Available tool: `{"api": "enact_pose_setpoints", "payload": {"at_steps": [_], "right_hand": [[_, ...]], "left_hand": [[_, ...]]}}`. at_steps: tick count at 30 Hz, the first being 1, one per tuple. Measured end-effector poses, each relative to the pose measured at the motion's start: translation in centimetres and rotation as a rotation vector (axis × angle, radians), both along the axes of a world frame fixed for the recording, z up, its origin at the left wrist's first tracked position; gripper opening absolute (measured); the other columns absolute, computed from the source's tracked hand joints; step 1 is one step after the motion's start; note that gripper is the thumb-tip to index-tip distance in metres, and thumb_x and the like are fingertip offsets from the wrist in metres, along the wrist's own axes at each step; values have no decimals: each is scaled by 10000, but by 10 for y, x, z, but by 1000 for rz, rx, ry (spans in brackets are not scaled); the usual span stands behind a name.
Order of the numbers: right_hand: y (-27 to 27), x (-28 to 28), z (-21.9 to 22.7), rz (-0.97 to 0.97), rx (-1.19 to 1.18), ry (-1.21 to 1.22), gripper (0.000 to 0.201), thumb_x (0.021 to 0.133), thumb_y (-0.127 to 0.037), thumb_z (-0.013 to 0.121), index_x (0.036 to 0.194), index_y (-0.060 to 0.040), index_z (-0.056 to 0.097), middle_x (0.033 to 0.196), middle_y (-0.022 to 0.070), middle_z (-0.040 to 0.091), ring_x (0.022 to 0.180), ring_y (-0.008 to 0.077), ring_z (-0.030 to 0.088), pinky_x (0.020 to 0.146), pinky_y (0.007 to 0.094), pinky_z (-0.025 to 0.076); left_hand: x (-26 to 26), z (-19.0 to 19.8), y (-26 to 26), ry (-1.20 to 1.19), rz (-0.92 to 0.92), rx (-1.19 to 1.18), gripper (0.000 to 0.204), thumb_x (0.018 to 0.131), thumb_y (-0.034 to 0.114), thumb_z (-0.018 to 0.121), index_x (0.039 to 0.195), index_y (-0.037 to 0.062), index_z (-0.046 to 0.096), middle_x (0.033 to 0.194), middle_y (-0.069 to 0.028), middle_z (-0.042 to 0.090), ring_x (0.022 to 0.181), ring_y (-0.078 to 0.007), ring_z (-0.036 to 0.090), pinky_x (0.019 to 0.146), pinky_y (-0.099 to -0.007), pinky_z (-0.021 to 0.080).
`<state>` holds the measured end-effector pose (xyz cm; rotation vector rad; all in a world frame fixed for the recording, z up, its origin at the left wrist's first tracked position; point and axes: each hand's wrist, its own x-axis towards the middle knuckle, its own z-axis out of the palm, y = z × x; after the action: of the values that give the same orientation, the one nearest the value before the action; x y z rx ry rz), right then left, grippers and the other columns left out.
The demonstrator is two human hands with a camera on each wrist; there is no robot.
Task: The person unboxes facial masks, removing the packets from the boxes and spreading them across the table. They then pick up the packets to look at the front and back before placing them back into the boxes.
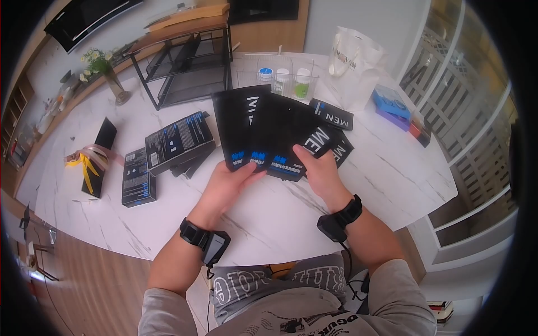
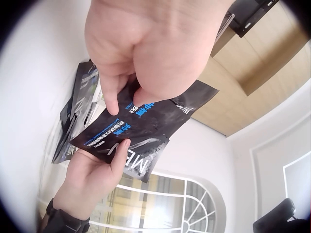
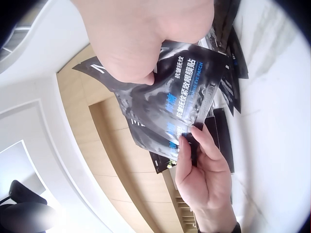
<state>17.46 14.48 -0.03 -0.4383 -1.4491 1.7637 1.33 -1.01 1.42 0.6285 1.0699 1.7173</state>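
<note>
Several black eye patch sachets [image 1: 263,131] with blue and white print are fanned out above the table. My left hand [image 1: 224,187] pinches their lower left part, thumb in front. At the lower right my right hand [image 1: 320,171] grips the fan, its thumb lying over the printed face. Up close in the right wrist view, the front sachet [image 3: 189,92] shows glossy foil and "EYE PATCH" lettering. Behind the fan, a black box [image 1: 339,119] marked MEN lies on the table, partly covered in the head view. Most fingers of both hands are hidden behind the sachets.
Black printed boxes [image 1: 179,143] and a ribboned box [image 1: 101,159] sit at left on the marble-look table [image 1: 185,224]. Behind stand a black rack [image 1: 193,78], a flower vase [image 1: 116,89] and bottles [image 1: 302,83]. A white bag [image 1: 358,73] and blue box [image 1: 390,101] are at right.
</note>
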Motion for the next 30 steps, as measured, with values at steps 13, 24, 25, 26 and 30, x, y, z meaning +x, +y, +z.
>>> {"api": "enact_pose_setpoints", "payload": {"at_steps": [13,24,25,26,30], "right_hand": [[-4,4,9,216,-147,113,375,934,-42,632,1294,3,540,1169,45,630,1050,123,608,896,277,504],[-3,0,-4,136,135,-25,357,930,-91,660,1258,8,562,1144,34,639,1030,117,583,898,286,488],[-3,0,-2,127,144,-46,356,931,-93,660,1258,9,563,1143,35,640,1030,117,584,898,286,488],[-5,1,1,118,153,-66,356,931,-94,660,1257,10,563,1142,36,641,1029,117,585,898,287,488],[-4,2,2,103,200,-73,350,932,-99,658,1251,16,567,1141,44,648,1023,121,591,895,287,489]], "left_hand": [[-3,0,0,-108,40,62,221,993,21,517,1189,-65,574,1143,-148,659,1009,-212,679,915,-300,591],[-1,-2,1,-38,54,61,205,993,26,526,1169,-55,592,1119,-133,669,990,-204,684,914,-325,594],[-2,-2,1,-20,54,59,204,991,26,530,1168,-54,593,1117,-131,670,987,-202,684,913,-328,594],[-2,-2,0,-2,54,56,203,990,25,533,1167,-53,594,1115,-129,670,984,-201,684,911,-330,595],[-2,-2,0,50,58,35,201,986,25,543,1166,-50,595,1112,-123,670,980,-195,683,895,-326,598]]}}
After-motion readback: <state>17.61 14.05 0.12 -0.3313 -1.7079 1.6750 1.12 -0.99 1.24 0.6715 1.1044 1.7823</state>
